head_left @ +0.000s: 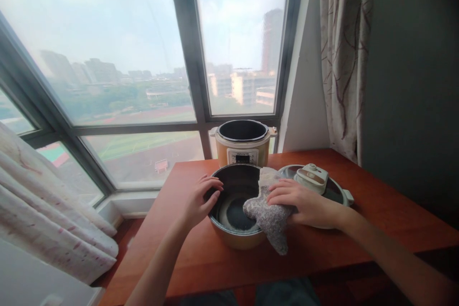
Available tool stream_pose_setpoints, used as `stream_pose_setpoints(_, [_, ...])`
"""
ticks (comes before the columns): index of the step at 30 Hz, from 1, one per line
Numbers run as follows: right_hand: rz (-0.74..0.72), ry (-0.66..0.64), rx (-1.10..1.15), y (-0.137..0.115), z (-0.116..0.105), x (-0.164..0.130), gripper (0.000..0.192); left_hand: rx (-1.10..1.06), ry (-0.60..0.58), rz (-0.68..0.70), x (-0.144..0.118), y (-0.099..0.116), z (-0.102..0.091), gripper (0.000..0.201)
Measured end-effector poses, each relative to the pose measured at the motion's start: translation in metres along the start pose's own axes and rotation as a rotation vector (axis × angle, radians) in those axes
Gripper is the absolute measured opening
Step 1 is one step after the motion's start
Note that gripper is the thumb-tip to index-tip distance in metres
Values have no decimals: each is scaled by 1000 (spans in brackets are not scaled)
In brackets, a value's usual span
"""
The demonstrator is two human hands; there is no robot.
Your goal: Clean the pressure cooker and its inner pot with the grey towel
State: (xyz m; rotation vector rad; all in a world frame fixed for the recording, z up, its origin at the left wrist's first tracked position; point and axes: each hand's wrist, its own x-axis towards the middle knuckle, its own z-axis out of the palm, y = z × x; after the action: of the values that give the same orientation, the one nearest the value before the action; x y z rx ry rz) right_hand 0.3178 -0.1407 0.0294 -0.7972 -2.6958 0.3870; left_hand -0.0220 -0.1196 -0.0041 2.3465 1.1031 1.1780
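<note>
A dark-lined inner pot [236,240] stands on the table in front of me, its mouth facing up. My left hand [204,199] is closed on the pot's left rim, thumb and fingers on either side of the edge. On the right side of the pot, my right hand [299,201] grips a grey, fuzzy cleaning cloth [268,215]. The cloth drapes over the right rim, one end hanging down outside the pot. Part of my right thumb is hidden under that hand.
Behind the pot stands a pressure cooker body [244,150] with a front control panel. Its round lid [311,181] lies to the right, partly behind my right hand. The wooden table [380,201] ends near my lap; windows and curtains [344,57] border it.
</note>
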Motion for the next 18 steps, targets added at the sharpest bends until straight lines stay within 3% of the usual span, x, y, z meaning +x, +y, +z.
stream_pose_setpoints(1, [-3,-21,14,-2,-4,3,41,55,-41,9,0,11,-1,22])
stream_pose_setpoints(5, [-37,-68,54,-5,-12,13,39,188,-322,150,3,63,6,62])
stream_pose_setpoints(9, [-34,-68,58,-4,-11,12,40,151,-548,203,12,93,29,75])
stream_pose_setpoints(14, [77,18,44,-1,-1,-2,53,191,-570,107,19,96,55,78])
stream_pose_setpoints(18, [187,186,123,7,6,-19,57,70,-540,60,17,92,54,68])
